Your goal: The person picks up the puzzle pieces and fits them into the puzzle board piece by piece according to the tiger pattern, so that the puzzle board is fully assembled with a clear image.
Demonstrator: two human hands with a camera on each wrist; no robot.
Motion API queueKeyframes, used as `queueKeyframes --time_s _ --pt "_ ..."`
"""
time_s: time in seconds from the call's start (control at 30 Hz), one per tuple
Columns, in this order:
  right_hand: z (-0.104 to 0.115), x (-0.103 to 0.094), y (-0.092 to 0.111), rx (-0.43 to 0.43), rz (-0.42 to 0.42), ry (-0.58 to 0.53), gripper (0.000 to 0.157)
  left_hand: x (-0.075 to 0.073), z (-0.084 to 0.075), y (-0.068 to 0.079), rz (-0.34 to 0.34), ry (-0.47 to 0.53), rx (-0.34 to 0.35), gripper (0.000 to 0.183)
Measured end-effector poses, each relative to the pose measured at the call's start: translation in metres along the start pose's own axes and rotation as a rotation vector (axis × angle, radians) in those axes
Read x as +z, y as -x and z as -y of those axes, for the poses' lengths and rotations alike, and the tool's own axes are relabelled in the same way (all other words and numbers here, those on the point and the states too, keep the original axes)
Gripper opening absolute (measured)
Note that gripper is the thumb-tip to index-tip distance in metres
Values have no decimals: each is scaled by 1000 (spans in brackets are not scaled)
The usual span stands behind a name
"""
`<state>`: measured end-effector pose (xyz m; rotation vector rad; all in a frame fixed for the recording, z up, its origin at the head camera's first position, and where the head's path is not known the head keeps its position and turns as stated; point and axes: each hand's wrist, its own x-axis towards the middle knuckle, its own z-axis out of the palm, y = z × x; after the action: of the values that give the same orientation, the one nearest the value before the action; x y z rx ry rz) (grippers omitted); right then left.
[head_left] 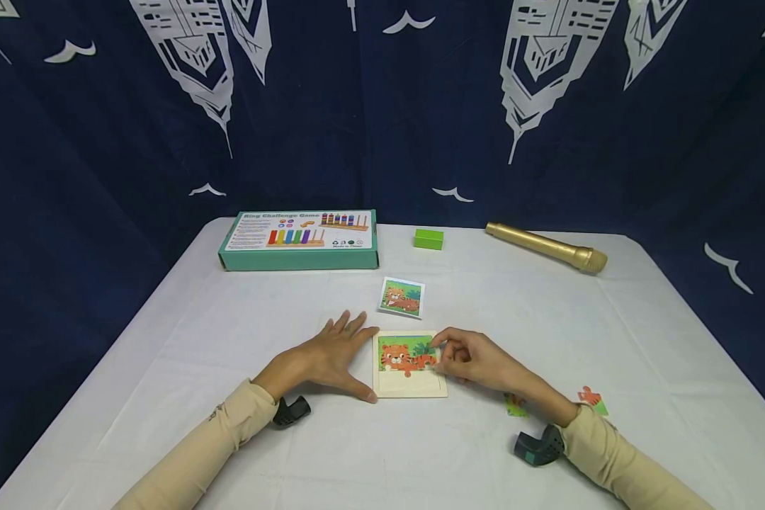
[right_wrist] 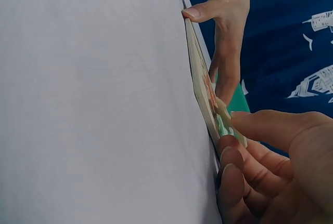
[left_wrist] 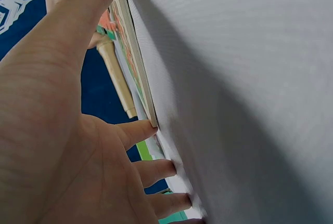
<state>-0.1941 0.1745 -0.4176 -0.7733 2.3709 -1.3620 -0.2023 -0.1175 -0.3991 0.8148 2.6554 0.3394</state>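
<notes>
A wooden puzzle board (head_left: 411,386) lies on the white table, its upper part filled with tiger-picture pieces and its lower strip bare. My left hand (head_left: 334,358) is spread along the board's left edge, thumb and index finger touching its two left corners. At the right side, my right hand (head_left: 478,358) pinches a puzzle piece (right_wrist: 223,114) between thumb and fingers, tilted over the board; the fingers hide part of it. Two loose puzzle pieces lie to the right: one (head_left: 515,405) partly under the right forearm, another (head_left: 591,398) beside the sleeve.
Behind the board lies a small tiger picture card (head_left: 402,297). Farther back are a green game box (head_left: 299,261), a bright green block (head_left: 428,239) and a gold microphone (head_left: 545,246). A dark blue patterned curtain (head_left: 370,127) hangs behind the table.
</notes>
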Motion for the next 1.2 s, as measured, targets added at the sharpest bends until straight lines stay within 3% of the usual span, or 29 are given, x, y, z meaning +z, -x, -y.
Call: queueKeyframes --time_s 0.37,0.7,1.2 --pt "4 4 -2 1 -53 164 28 0 0 2 -6 2 5 116" --pt "4 6 -2 -67 -74 208 22 0 1 1 -3 -1 0 116" --pt "4 8 -2 -75 -100 252 11 -1 1 0 2 -2 -1 116"
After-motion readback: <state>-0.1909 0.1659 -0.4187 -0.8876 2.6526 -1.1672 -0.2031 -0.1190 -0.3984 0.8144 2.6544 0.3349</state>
